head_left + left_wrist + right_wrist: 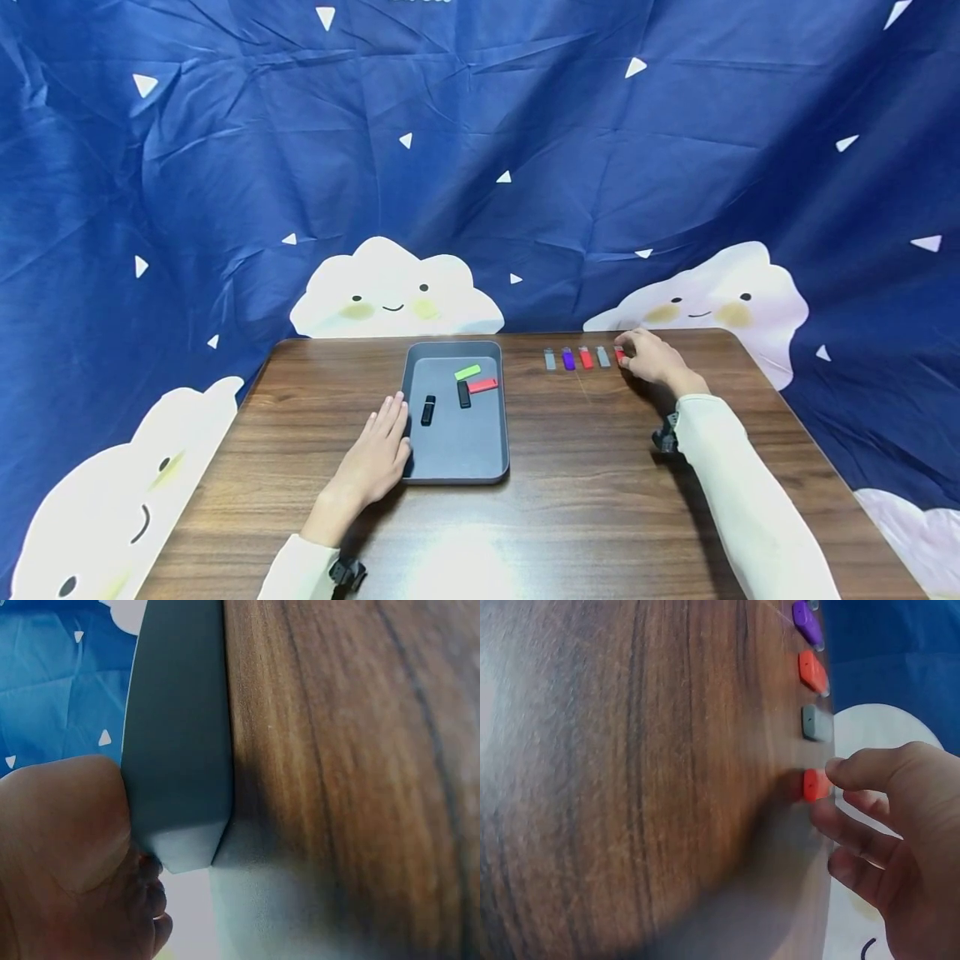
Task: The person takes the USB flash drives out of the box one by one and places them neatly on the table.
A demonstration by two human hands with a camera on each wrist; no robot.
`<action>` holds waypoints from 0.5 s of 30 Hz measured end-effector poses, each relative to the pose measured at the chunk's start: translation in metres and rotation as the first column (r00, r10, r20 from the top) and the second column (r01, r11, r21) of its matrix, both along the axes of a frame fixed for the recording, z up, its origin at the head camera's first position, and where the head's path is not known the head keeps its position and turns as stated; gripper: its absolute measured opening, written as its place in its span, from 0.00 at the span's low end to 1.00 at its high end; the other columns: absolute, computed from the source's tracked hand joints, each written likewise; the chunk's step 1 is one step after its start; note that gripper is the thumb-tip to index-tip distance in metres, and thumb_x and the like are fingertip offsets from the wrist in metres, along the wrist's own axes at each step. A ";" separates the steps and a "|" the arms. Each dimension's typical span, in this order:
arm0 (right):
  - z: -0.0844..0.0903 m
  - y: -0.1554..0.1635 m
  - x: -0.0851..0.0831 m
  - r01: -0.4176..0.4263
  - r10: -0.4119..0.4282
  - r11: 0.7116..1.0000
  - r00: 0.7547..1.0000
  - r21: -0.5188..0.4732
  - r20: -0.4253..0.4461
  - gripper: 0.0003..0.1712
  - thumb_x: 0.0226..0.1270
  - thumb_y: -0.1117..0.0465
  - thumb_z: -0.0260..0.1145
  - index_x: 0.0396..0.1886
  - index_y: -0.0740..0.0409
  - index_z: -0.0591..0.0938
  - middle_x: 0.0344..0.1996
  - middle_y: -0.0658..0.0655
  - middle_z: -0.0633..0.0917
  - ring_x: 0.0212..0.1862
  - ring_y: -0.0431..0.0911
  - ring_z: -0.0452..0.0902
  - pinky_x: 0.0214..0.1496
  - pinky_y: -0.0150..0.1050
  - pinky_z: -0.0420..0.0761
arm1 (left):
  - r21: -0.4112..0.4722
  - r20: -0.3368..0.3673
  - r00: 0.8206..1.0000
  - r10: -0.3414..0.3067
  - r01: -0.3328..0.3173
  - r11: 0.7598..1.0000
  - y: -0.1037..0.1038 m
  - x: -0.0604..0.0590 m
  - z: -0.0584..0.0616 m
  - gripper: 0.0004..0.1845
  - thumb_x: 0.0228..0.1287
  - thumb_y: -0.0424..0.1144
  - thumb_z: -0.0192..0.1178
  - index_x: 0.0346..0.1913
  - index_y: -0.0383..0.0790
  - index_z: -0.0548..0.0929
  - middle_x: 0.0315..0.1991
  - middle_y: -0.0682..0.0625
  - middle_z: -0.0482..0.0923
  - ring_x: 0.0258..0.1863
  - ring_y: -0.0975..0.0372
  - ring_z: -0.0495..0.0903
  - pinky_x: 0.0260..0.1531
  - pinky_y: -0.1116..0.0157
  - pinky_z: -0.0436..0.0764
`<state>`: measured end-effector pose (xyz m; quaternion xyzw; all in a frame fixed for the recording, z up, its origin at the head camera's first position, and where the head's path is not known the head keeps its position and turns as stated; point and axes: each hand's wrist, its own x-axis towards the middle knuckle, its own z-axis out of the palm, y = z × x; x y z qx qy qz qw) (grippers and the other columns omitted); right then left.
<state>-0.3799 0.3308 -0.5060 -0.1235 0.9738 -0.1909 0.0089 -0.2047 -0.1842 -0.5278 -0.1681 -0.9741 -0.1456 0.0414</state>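
My right hand is at the far right end of a row of USB sticks, thumb and fingertips pinching the red USB stick at its sides. Left of it in the row lie a grey USB stick, another red one, a purple one and a second grey one. With fingers straight, my left hand rests against the left wall of a grey tray. In the left wrist view, the tray's outer wall stands beside the hand.
Inside the tray lie a green USB stick, a red one and two black ones, one beside the red and one nearer the left wall. A blue cloth hangs behind the wooden table.
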 end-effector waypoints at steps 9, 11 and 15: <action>0.025 -0.029 -0.001 -0.050 0.048 0.999 0.996 -0.018 -0.081 0.03 0.66 0.63 0.65 0.36 0.53 0.85 0.34 0.51 0.86 0.38 0.48 0.80 0.42 0.51 0.81 | -0.024 0.018 1.000 0.005 -0.004 1.000 0.000 -0.001 0.002 0.32 0.84 0.39 0.47 0.81 0.24 0.59 0.86 0.34 0.52 0.86 0.42 0.53 0.84 0.42 0.58; 0.033 -0.040 -0.001 -0.095 0.093 0.995 0.989 -0.013 -0.118 0.04 0.64 0.64 0.65 0.33 0.52 0.85 0.32 0.50 0.86 0.36 0.46 0.79 0.40 0.47 0.79 | -0.027 0.019 1.000 0.007 -0.007 1.000 0.000 -0.001 0.002 0.32 0.85 0.39 0.47 0.82 0.24 0.59 0.86 0.34 0.51 0.86 0.42 0.52 0.84 0.42 0.58; 0.045 -0.062 0.000 -0.194 0.192 0.981 0.964 0.007 -0.183 0.06 0.63 0.66 0.66 0.29 0.50 0.84 0.28 0.48 0.86 0.34 0.44 0.78 0.39 0.44 0.79 | -0.022 0.018 1.000 0.010 -0.010 1.000 0.001 -0.001 0.002 0.32 0.84 0.38 0.47 0.82 0.24 0.59 0.86 0.34 0.51 0.86 0.42 0.53 0.84 0.42 0.57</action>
